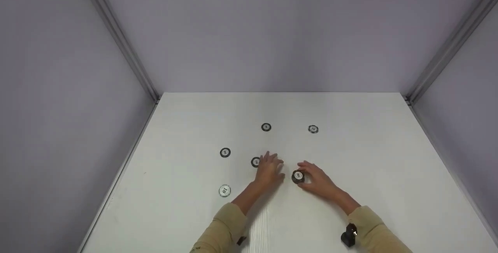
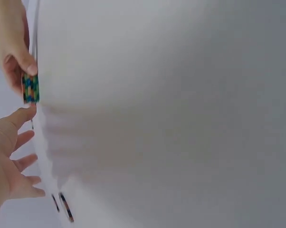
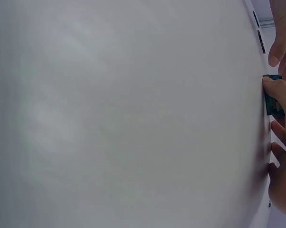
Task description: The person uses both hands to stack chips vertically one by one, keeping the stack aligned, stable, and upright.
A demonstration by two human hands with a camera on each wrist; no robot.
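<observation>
On the white desk [image 1: 350, 159], the person's right hand [image 1: 317, 181] has its grip closed around a short stack of round poker chips with a black-and-white top face [image 1: 298, 176]; thumb and fingers curl round its edge. The stack sits on the desk surface near the middle, somewhat toward the near edge. In the left wrist view its side shows bands of green, blue and orange [image 2: 30, 88], and it is pinched between a thumb and fingertips.

The left hand [image 1: 269, 169] lies just beside the stack, to its left, with fingers spread and relaxed, holding nothing; its grip is wide. Its fingertips partly cover a single black round chip with a white centre [image 1: 255, 162].

Four more lone chips lie flat farther out. A black one [image 1: 225, 152] sits toward the left edge, another black one [image 1: 266, 127] and a grey-rimmed one [image 1: 313, 129] lie toward the far edge, and a white one [image 1: 225, 190] lies toward the near left. All four are well apart from both hands. Both forearms wear tan sleeves [image 1: 229, 222].
</observation>
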